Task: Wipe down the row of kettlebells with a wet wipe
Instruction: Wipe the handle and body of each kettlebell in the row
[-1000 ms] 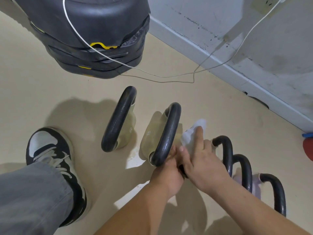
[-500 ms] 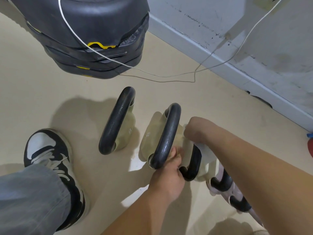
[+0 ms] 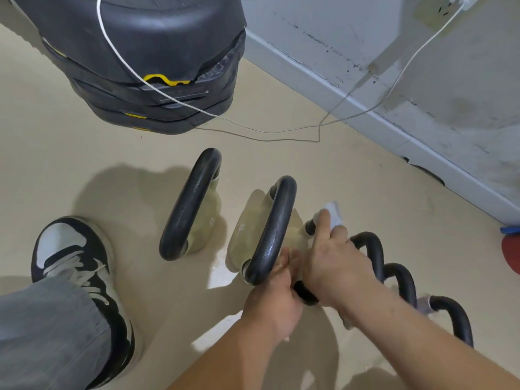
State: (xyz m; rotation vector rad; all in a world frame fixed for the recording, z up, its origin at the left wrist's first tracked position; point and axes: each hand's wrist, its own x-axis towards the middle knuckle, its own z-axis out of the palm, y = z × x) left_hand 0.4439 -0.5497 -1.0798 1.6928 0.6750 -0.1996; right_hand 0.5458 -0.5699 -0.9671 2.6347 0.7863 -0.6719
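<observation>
A row of kettlebells with black handles stands on the beige floor. The leftmost kettlebell (image 3: pixel 194 204) and the second kettlebell (image 3: pixel 273 229) have pale olive bodies marked 8. The third kettlebell (image 3: pixel 305 294) is mostly hidden under my hands. My left hand (image 3: pixel 274 296) grips the near end of its handle. My right hand (image 3: pixel 334 260) lies over that handle and presses a white wet wipe (image 3: pixel 333 213) against its far end. More kettlebell handles (image 3: pixel 399 280) follow on the right.
A large black machine base (image 3: pixel 146 63) with yellow marks stands at the back left. A white cable (image 3: pixel 281 130) trails across the floor to the grey wall (image 3: pixel 422 80). My shoe (image 3: pixel 76 266) is at the left. A red and blue object (image 3: pixel 510 249) sits at the right edge.
My right hand pulled back from deep between the kettlebells and came up onto the third handle, so the wipe shows again. The left hand kept its hold.
</observation>
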